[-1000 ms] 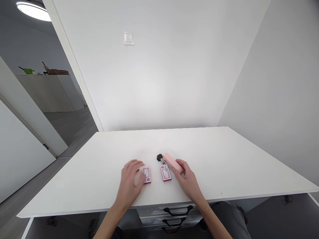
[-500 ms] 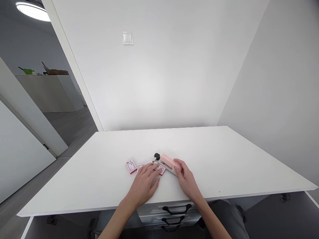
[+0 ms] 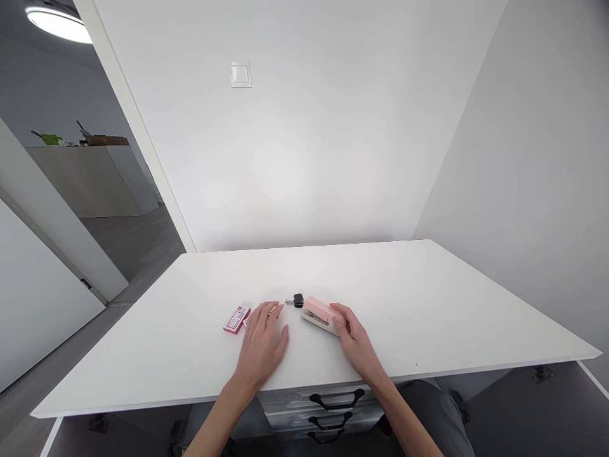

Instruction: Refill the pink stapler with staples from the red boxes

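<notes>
Lower ctr.: my R hand (image 3: 356, 339) clasps stapler (image 3: 320, 310), prob. to steady it; L hand (image 3: 259, 346) spread nr. red-white box (image 3: 236, 319), nothing visibly gripped.

Left hand (image 3: 261, 346): lower centre of frame, palm down, fingers extended and slightly bent, thumb apart. Right hand (image 3: 356, 348): right of lower centre, fingers curled, thumb opposed, gripping. Left forearm (image 3: 219, 417) and right forearm (image 3: 403, 416) bare, converging upward from bottom edge.
</notes>
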`<action>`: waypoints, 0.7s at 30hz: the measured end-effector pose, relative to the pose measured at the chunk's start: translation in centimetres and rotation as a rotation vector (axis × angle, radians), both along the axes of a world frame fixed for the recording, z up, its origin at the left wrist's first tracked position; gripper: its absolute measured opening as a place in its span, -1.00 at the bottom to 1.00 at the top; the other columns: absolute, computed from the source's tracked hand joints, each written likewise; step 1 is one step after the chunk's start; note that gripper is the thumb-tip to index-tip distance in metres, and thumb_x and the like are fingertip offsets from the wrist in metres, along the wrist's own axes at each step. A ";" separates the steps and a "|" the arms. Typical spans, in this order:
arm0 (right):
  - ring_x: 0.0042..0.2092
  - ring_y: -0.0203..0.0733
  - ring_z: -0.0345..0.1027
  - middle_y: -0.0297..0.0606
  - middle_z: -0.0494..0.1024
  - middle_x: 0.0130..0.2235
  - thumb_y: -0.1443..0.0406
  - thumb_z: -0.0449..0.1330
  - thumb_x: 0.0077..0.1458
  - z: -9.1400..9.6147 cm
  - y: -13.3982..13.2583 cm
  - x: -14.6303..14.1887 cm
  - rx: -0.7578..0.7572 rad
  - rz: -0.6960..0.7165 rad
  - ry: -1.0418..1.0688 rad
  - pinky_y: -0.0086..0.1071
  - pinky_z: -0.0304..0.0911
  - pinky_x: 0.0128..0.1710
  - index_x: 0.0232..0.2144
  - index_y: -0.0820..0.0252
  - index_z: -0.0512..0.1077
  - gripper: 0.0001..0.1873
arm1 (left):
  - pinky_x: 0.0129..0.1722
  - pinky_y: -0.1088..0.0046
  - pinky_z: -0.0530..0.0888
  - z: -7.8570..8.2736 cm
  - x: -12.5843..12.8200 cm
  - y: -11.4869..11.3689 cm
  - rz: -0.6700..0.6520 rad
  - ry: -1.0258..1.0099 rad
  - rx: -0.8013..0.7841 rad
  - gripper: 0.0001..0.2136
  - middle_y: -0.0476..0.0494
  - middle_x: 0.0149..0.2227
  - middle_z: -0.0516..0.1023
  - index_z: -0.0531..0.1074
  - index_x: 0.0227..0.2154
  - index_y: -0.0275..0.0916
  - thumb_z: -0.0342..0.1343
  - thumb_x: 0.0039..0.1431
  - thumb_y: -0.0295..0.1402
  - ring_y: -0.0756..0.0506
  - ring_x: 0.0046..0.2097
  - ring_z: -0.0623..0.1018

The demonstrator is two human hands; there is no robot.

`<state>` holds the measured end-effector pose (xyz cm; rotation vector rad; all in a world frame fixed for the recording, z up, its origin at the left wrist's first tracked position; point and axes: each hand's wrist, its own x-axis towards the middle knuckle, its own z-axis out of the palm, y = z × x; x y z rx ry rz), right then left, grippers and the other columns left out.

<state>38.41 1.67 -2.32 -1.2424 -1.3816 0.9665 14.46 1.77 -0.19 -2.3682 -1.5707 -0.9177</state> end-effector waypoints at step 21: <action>0.19 0.00 0.37 -0.21 0.52 0.15 0.09 0.03 0.35 0.6 -0.3 0.1 0.070 0.110 -0.063 -0.12 0.28 0.20 0.08 0.03 0.44 -0.63 | 0.35 -0.09 0.16 -0.1 -6.3 2.8 0.174 0.136 -0.043 -0.65 -0.25 0.21 0.48 0.42 0.10 -0.17 -0.04 0.35 -0.20 -0.32 0.30 0.36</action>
